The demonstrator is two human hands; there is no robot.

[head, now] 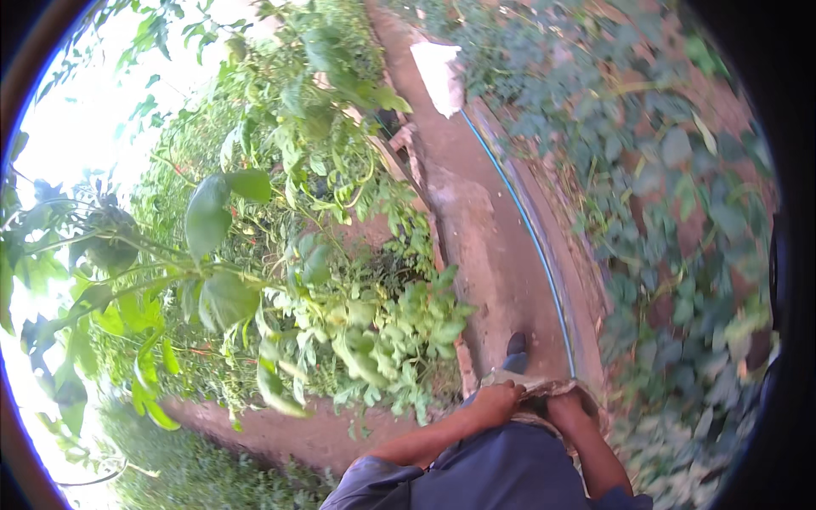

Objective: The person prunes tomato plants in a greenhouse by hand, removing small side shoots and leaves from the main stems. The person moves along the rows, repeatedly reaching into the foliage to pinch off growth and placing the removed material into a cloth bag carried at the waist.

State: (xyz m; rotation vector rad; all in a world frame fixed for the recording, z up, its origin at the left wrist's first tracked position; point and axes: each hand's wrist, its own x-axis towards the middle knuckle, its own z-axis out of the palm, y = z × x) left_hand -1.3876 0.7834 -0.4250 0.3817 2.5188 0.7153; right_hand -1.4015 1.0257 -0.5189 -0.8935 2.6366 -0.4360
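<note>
At my waist hangs a pale sack (549, 387) with its mouth gaping upward. My left hand (500, 403) grips the left side of its rim, knuckles up. Into the opening reaches my right hand (566, 407); its fingers are hidden inside, so whether they hold anything does not show. The sack's contents cannot be made out. Below the sack a dark shoe (516, 343) stands on the bare dirt path (475, 274).
A blue hose (519, 207) runs along the path's right side toward a white sack (438, 76) farther ahead. Leafy plants with green fruit (228, 299) crowd the left, beside a raised bed edge (437, 236). Broad-leaved vines (669, 255) line the right.
</note>
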